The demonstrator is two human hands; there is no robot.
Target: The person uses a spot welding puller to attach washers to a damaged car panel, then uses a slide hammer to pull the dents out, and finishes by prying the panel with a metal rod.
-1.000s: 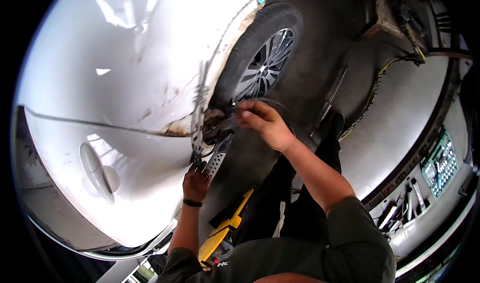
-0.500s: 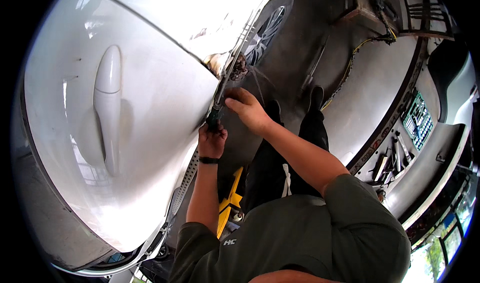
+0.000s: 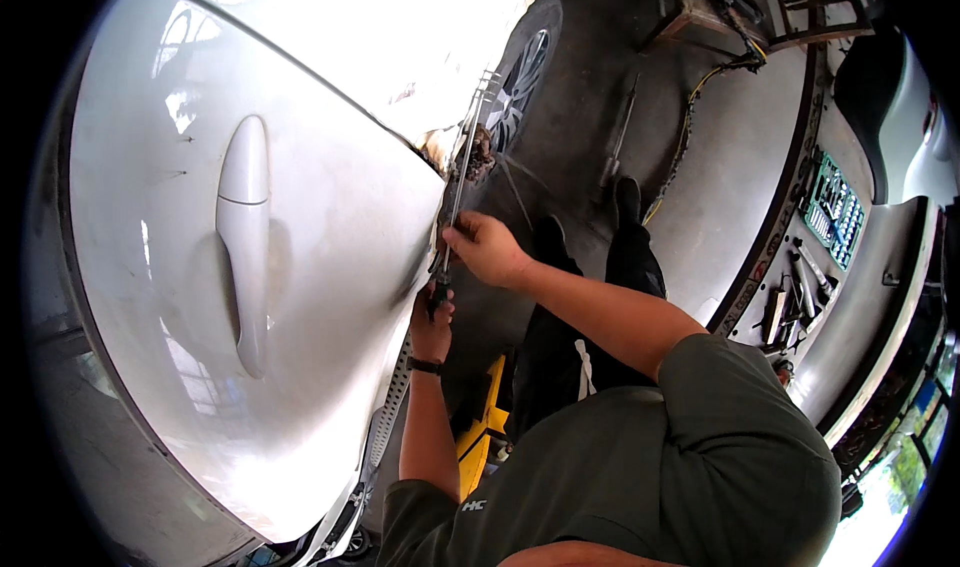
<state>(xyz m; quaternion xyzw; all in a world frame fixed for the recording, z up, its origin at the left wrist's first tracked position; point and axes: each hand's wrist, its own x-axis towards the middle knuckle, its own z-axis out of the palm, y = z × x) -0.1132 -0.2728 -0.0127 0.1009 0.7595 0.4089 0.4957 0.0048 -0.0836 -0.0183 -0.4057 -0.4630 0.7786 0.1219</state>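
My left hand (image 3: 432,335) is wrapped round the dark handle (image 3: 440,293) of a tool with a long thin metal shaft, much like a long screwdriver. My right hand (image 3: 490,250) is closed, thumb and fingertips pinched at the shaft farther along. The shaft runs away from me along the edge of a white car door (image 3: 330,237). Beyond the door's corner is a torn, brownish, crumpled patch (image 3: 478,157) near the wheel (image 3: 525,77). Whatever lies behind the door edge is hidden from view.
A white door handle (image 3: 243,247) stands out from the panel. A yellow metal piece (image 3: 485,432) is low beside my legs. To the right, a teal socket set (image 3: 835,212) and several loose hand tools (image 3: 800,297) lie on a large panel. A wire harness (image 3: 690,127) trails across the floor.
Both hands have drawn back toward me along the door edge, the dark handle coming with the left hand. The right fingers now close at the shaft. The whole view has shifted slightly.
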